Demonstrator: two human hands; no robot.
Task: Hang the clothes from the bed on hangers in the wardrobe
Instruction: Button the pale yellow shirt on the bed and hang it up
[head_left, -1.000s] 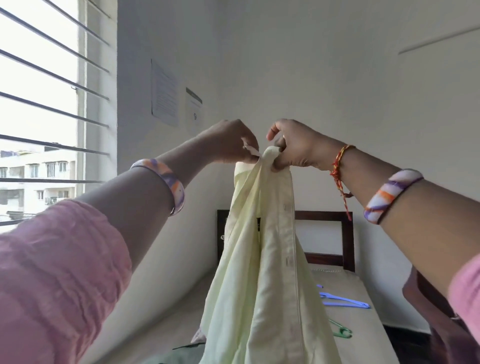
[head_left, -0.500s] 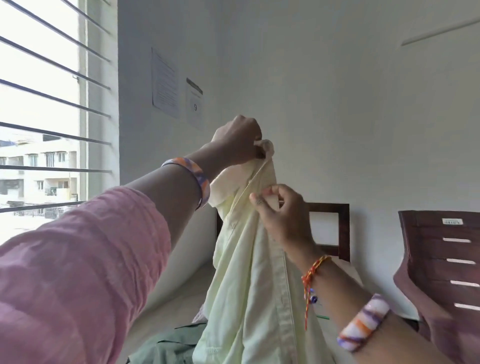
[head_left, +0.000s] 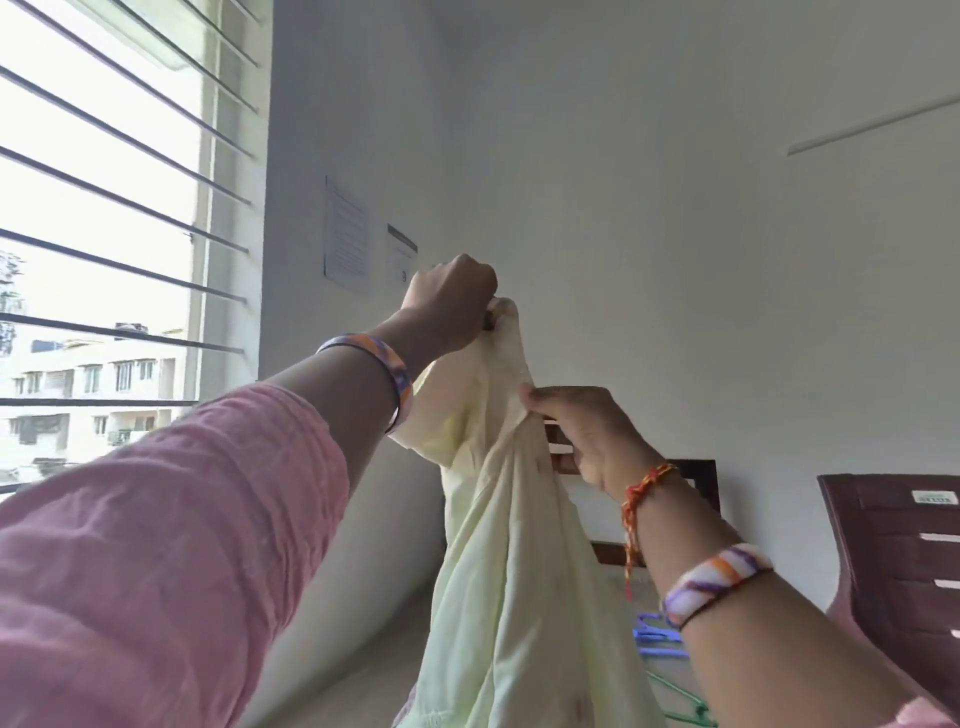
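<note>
A pale yellow-green shirt (head_left: 511, 587) hangs in the air in front of me. My left hand (head_left: 451, 304) grips its top edge, raised high. My right hand (head_left: 584, 436) pinches the fabric a little lower, on the shirt's right side. Below, on the bed (head_left: 374, 680), lie a blue hanger (head_left: 655, 636) and a green hanger (head_left: 685, 704), both partly hidden by my right arm. The wardrobe is out of view.
A dark wooden headboard (head_left: 696, 475) stands behind the shirt against the white wall. A brown plastic chair (head_left: 898, 571) stands at the right. A barred window (head_left: 104, 234) fills the left side, with two paper notices (head_left: 347, 236) on the wall beside it.
My right hand let go of the shirt's top, moved down and now pinches the fabric lower. My left hand kept its grip on the top. The view tilted up slightly.
</note>
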